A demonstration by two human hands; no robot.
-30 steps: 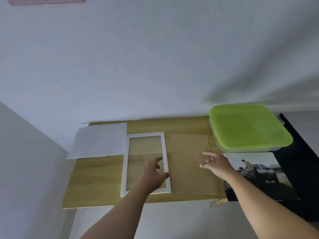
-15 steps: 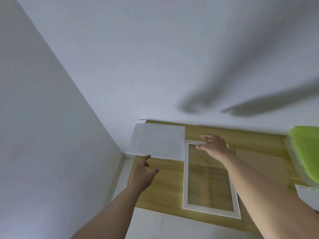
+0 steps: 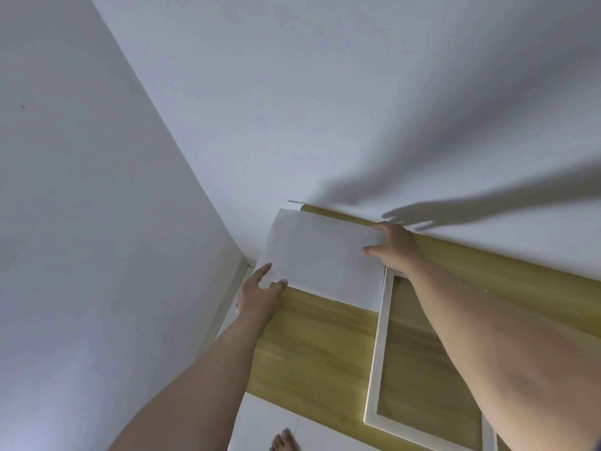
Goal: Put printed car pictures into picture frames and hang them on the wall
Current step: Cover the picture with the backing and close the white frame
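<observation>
A white sheet of paper (image 3: 320, 258), blank side up, lies at the far left corner of the wooden table (image 3: 312, 346). My left hand (image 3: 260, 296) pinches its near left corner, thumb on top. My right hand (image 3: 395, 247) holds its right edge with fingers spread over the paper. Its left part overhangs the table edge. A white picture frame (image 3: 377, 359) with clear glazing lies flat on the table just right of the paper, partly under my right forearm.
White walls meet in a corner just behind and left of the table. The table's far edge runs along the back wall. A white tiled floor and a bare foot (image 3: 284, 442) show below the table's near edge.
The view swung left, so the green-lidded box, the cardboard backing and the car print left the view. Both hands moved from the frame and backing to the white sheet and took hold of it.
</observation>
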